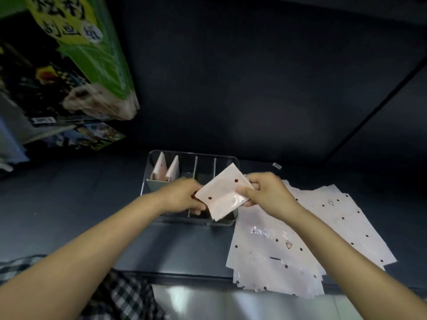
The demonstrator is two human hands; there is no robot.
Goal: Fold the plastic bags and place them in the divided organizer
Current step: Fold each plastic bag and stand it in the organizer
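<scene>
A folded white plastic bag [223,192] with dark dots is held in the air over the clear divided organizer [193,155]. My left hand [182,195] grips its left corner and my right hand [265,190] pinches its right edge, thumb on top. The bag's lower corner dips toward the organizer's right compartment. Two folded bags [165,169] stand upright in the organizer's left compartments. A spread pile of flat white bags [300,239] with dots and small triangles lies to the right of the organizer.
The dark tabletop [92,204] ends at a front edge near my body, with a shiny surface [208,301] below it. Colourful packages [69,65] stack at the far left. A dark wall [254,88] rises behind the organizer.
</scene>
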